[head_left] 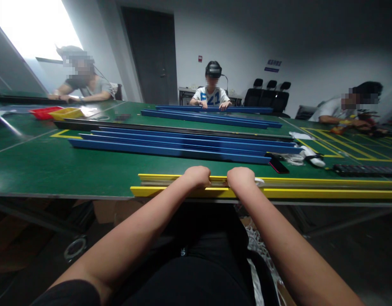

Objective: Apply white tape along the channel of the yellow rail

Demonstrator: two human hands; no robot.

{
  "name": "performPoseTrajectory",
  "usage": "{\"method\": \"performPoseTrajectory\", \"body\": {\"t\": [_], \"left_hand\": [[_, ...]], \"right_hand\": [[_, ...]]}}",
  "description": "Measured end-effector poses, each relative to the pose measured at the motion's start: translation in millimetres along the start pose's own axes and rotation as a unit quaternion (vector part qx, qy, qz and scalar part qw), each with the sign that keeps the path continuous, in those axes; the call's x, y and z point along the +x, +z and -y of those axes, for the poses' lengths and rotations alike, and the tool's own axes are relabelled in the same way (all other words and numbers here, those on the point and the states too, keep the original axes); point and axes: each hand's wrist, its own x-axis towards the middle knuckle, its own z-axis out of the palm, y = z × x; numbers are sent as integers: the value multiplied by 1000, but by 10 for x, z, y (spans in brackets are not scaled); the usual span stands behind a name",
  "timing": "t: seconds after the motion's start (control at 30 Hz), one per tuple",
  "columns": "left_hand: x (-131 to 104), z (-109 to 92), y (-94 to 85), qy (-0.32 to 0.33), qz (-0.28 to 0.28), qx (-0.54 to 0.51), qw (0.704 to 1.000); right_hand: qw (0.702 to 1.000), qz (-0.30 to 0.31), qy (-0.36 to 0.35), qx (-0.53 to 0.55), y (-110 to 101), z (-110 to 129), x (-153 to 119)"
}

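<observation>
A long yellow channel-shaped profile [313, 193] lies along the front edge of the table, its pale inner groove running between two yellow walls. My left hand [198, 176] is curled down into the groove, with its fingertips hidden. Close by on the right, my right hand [242, 178] is also closed over the profile, knuckles up. A small white piece [259, 182] shows just beside that right hand; whether the hand grips it cannot be made out. What either set of fingers pinches is hidden.
Several blue profiles [170, 148] and a dark one [170, 127] lie across the green table [97, 174]. A phone [278, 165], a white object [313, 157] and a black ridged strip [364, 170] are to the right. Red [45, 113] and yellow trays [66, 114] stand left. Three people sit around.
</observation>
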Motion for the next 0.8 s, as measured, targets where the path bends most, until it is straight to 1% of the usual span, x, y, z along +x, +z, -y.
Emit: {"method": "performPoseTrajectory", "body": {"t": [0.4, 0.8], "left_hand": [[157, -163, 23, 10, 11, -9, 1000], [209, -317, 4, 10, 11, -10, 1000]], "right_hand": [[1000, 14, 7, -3, -16, 14, -17], [1000, 20, 4, -3, -29, 9, -30]]}}
